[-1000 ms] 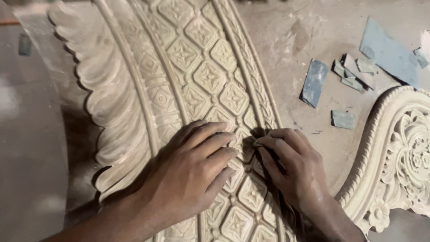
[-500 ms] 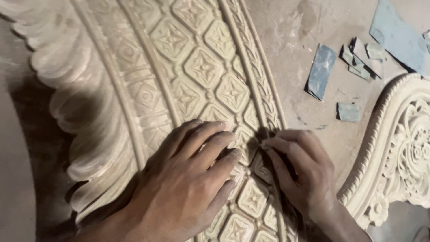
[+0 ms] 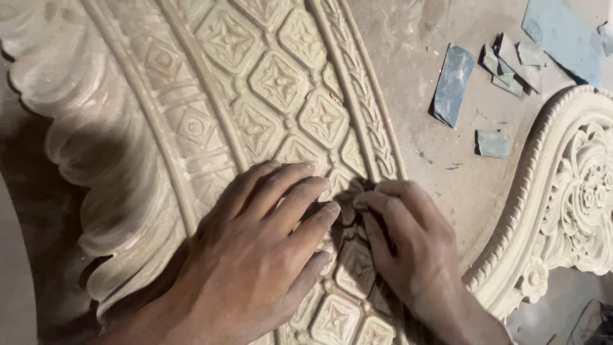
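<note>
head view: the left hand (image 3: pixel 262 255) is being laid flat, fingers spread, holding nothing, steadying the carved panel (image 3: pixel 191 121) beneath it. just beside it, the right hand (image 3: pixel 408 243) is being pinched onto a lozenge (image 3: pixel 348 191), presumably around something too small to tell.

Warm, dim light falls evenly from above, softly modelling the carved wooden panel (image 3: pixel 274 83). Deep shadow pools under its scalloped left edge and between the left hand (image 3: pixel 255 255) and right hand (image 3: pixel 408 249). There is no glare. The centre is fairly sharp; the left margin and the lower right corner blur and darken.
</note>
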